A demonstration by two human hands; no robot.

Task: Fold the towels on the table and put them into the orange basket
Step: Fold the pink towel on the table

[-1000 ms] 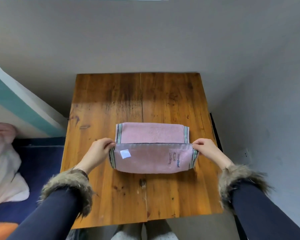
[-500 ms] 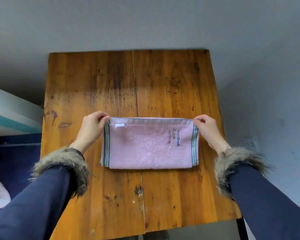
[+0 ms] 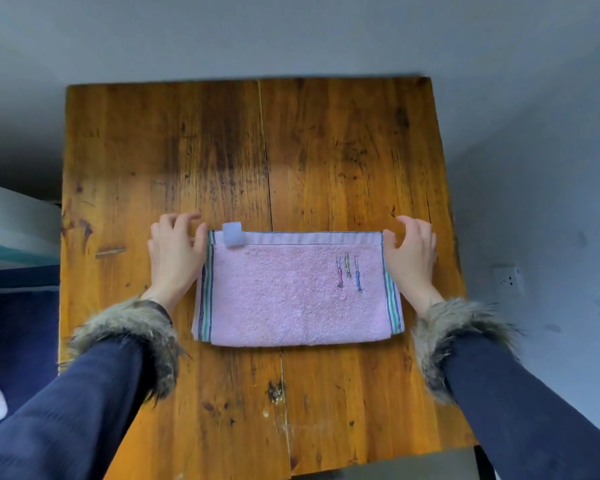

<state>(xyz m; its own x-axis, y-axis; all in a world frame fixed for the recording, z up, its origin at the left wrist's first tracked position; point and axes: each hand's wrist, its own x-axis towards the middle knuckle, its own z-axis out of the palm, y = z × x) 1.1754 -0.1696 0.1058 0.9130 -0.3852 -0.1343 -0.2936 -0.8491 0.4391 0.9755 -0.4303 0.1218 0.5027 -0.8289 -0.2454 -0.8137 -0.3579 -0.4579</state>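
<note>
we see a pink terry-cloth towel [image 3: 297, 292] folded into a flat rectangle, lying near the middle of a worn, orange-brown wooden plank table [image 3: 326, 150], a little toward its near edge. the pile looks soft and nubbly; a smooth woven band runs along the far edge, and green and dark stripes run down each short end. a small white fabric label [image 3: 233, 233] sticks up at the far left corner, and we cannot read any writing on it. toward the right of the towel sit three small embroidered marks [image 3: 349, 271] in pink, yellow and blue; too small to tell what they depict.

our left hand [image 3: 175, 252] lies just beside the towel's left short end, fingers loosely bent and spread over the table, the thumb against the far left corner; it grips nothing. our right hand [image 3: 411, 254] sits just beside the right short end, fingers relaxed and slightly lifted, the thumb touching the far right corner; it holds nothing either. both wrists wear shaggy brown-grey fur cuffs [image 3: 132, 334] on dark navy ribbed sleeves [image 3: 66, 417].

the tabletop shows dark stains, knots and a long seam between planks. a white wall socket [image 3: 509, 279] sits on the grey wall at right.
</note>
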